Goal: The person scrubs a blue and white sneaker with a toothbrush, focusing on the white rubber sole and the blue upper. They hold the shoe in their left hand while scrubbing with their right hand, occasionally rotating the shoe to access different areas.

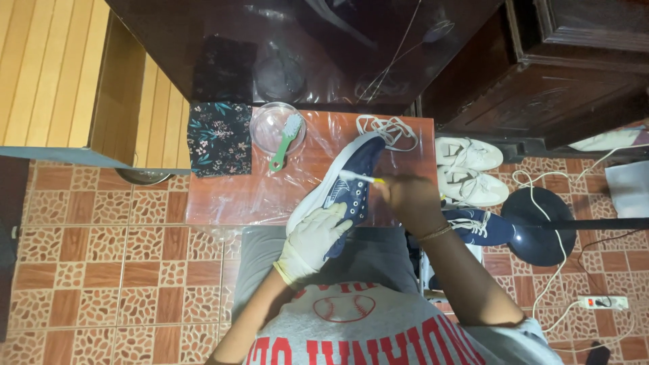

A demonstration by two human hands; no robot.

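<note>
- The left hand wears a pale glove and is closed around the heel part of a dark blue sneaker with a white sole, holding it from below and from the side.
- The sneaker lies slanted, with the toe pointing away from the person, over the near edge of a small reddish table that is covered with clear plastic sheet. The heel hangs past this edge, above the person's lap.
- The right hand is bare, with a thin bracelet at the wrist. Its fingers are pinched shut on a small brush with yellow handle, and the white tip touches the upper side of the sneaker.
- At the far edge of the table stands a clear bowl; a green scrubbing brush rests across its rim.
- A dark cloth with flower pattern lies at the far left corner of the table, touching the edge.
- White laces lie in a loose heap near the far right corner, just beside the toe of the sneaker.
- The left half of the table, between the cloth and the sneaker, has open surface.
- On the right of the table, on the tiled floor, stands a pair of white sneakers and, nearer to the person, another dark blue sneaker.
- A round dark fan base and a white cable take the floor further to the right.
</note>
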